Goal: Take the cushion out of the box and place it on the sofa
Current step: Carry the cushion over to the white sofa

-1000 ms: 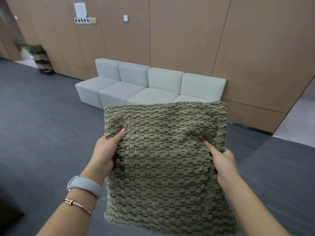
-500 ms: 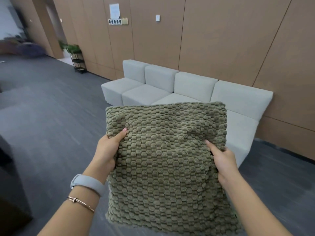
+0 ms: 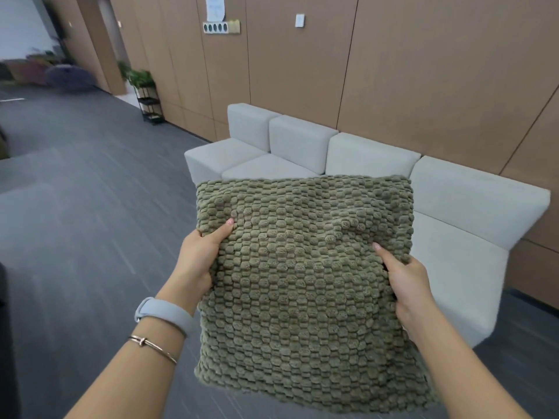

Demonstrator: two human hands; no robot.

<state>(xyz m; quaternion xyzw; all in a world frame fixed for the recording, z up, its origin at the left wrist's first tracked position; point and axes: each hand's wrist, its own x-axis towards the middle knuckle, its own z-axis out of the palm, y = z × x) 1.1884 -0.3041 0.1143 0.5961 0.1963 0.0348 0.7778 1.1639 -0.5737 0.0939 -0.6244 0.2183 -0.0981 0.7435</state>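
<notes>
I hold an olive-green, bobble-textured square cushion (image 3: 305, 282) upright in front of me. My left hand (image 3: 198, 260) grips its left edge with the thumb on the front face. My right hand (image 3: 405, 281) grips its right edge the same way. Behind the cushion stands a light grey modular sofa (image 3: 453, 237) against the wood-panelled wall; the cushion hides part of its seats. The box is not in view.
Dark grey carpet (image 3: 90, 237) stretches to the left. A small black plant rack (image 3: 148, 99) stands by the wall further back. Brown wood panels (image 3: 423, 71) run behind the sofa, and a corridor opens at the far left.
The sofa has grown larger and shifted to the right in view as I came closer. Both hands keep the same grip on the cushion.
</notes>
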